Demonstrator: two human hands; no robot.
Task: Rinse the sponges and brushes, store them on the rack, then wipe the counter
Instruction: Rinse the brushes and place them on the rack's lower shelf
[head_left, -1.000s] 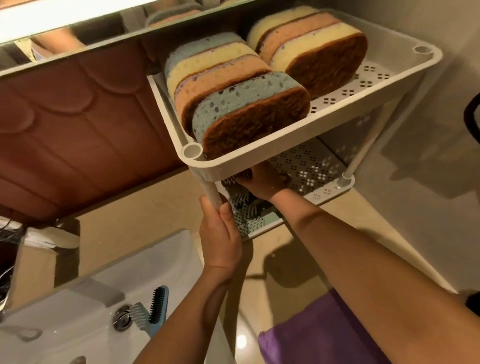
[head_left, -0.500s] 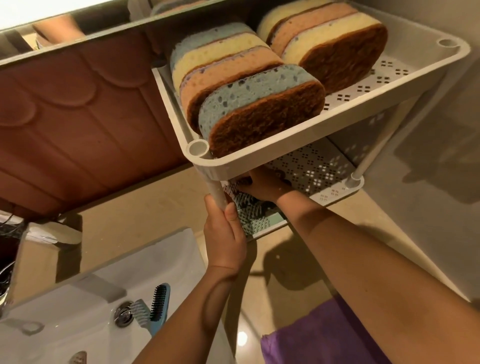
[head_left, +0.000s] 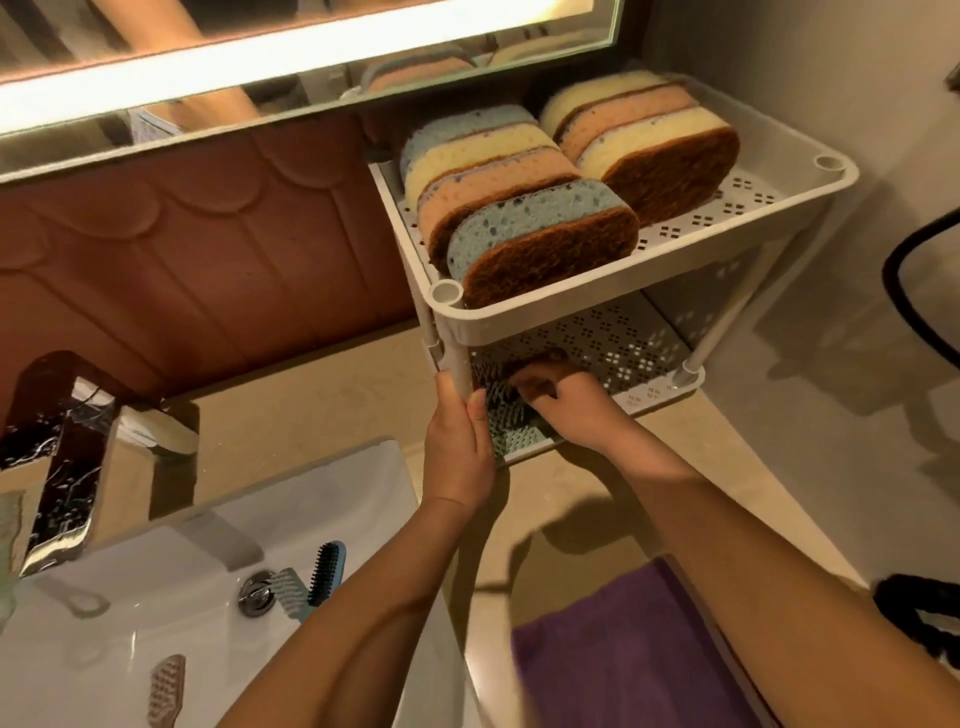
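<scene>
A white two-tier rack stands on the beige counter against the wall. Several blue, yellow and pink sponges with brown scouring sides stand on edge on its top shelf. My left hand grips the rack's front left leg. My right hand reaches onto the lower shelf and rests on a pale green brush, whose bristles show beside the fingers. Three more brushes lie in the white sink: a blue one with black bristles, a pale green one and a pinkish one.
A purple cloth lies on the counter at the front right. A chrome tap stands left of the sink. A lit mirror runs above the brown tiled backsplash. A dark object sits at the right edge.
The view has tilted down and pulled back, so the rack now appears lower in frame. My right hand has drawn slightly toward the front of the lower shelf. My left hand still holds the leg.
</scene>
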